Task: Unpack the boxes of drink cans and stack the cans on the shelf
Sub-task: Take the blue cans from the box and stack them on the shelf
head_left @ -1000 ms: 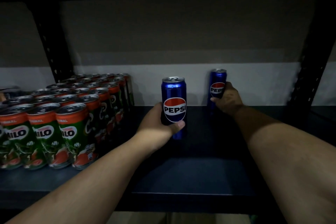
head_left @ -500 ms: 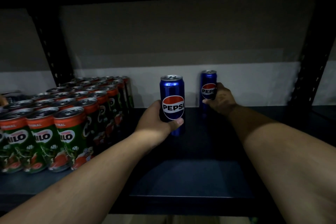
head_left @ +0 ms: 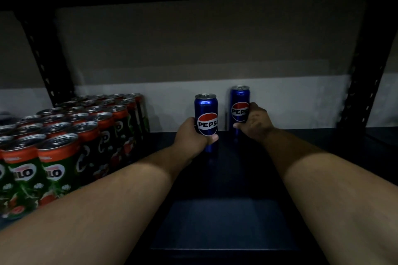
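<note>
We are gripping two Pepsi cans, left hand [head_left: 190, 135] holding one [head_left: 206, 121], right hand [head_left: 255, 121] the other [head_left: 239, 107], upright on the shelf [head_left: 226, 221]; a block of Milo cans [head_left: 71, 142] is standing to the left.

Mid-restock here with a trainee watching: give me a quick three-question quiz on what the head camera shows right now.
1. True or false: each hand grips its own blue Pepsi can.
2. Which block of cans already stands at the left of the shelf? A) Milo cans B) cola bottles C) juice cartons
3. Fill in: the can nearer the back wall is the one in the ____ hand.

Key
1. True: the left hand grips the left Pepsi can, the right hand grips the right Pepsi can.
2. A, the Milo cans.
3. Right.
</note>
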